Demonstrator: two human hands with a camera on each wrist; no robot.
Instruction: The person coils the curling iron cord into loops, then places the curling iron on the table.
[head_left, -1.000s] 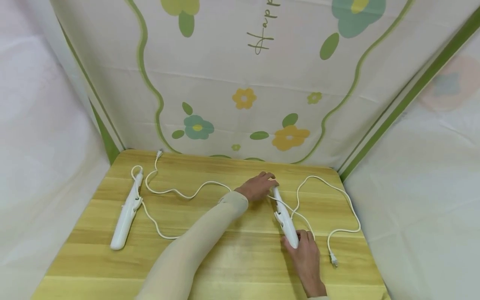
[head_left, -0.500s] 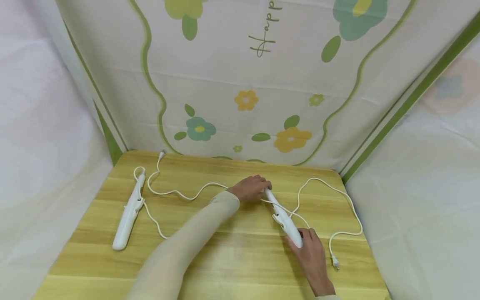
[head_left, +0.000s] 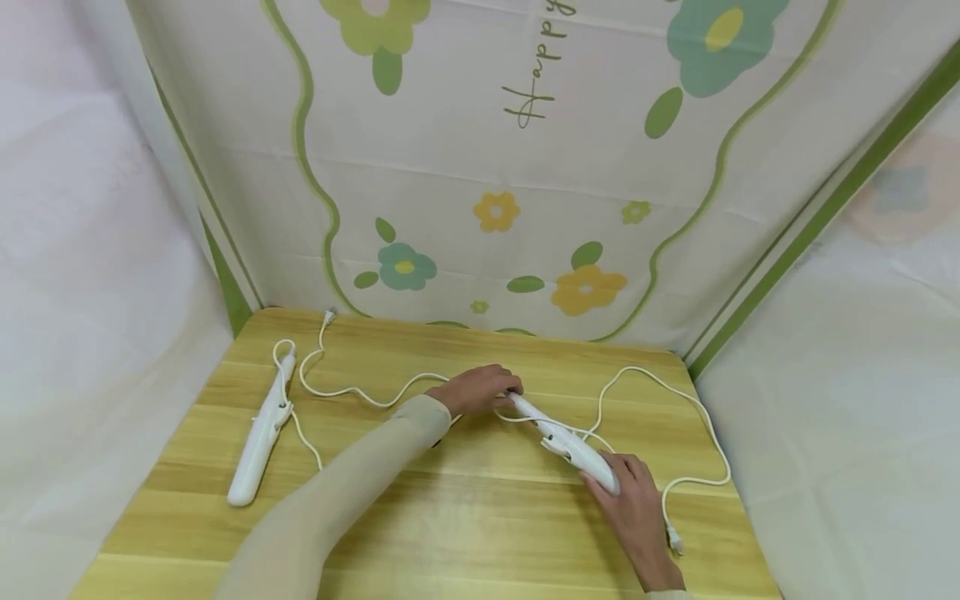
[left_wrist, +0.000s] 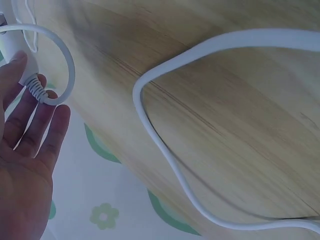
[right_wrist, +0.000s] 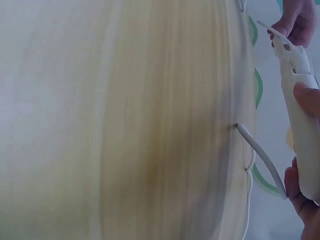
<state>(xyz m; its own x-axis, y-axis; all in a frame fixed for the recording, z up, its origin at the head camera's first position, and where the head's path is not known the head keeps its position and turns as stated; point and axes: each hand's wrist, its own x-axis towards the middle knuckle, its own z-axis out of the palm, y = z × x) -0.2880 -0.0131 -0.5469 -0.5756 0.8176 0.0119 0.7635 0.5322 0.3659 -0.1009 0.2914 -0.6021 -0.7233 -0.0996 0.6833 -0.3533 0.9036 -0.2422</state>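
Observation:
Both hands hold a white corded hair-styling iron (head_left: 576,450) tilted across the right half of the wooden table. My left hand (head_left: 480,390) pinches its narrow cord end; the left wrist view shows the thumb against it and the fingers behind, beside the ribbed cord sleeve (left_wrist: 36,89). At the wide rounded end my right hand (head_left: 636,510) grips it between thumb and fingers, as seen at the edge of the right wrist view. A small lever (head_left: 557,448) stands out midway along its side. The iron's white cord (head_left: 705,408) loops out to the right.
A second white iron (head_left: 258,446) lies at the table's left, its cord (head_left: 352,389) winding under my left forearm, with a plug (head_left: 328,317) near the back edge. Another plug (head_left: 675,542) lies at the right. A flowered cloth (head_left: 450,167) hangs behind the table (head_left: 480,533).
My left hand has moved to the left with the narrow end, and the iron now lies at a flatter slant. The right hand has shifted slightly right with the wide end. The head view has shifted a little.

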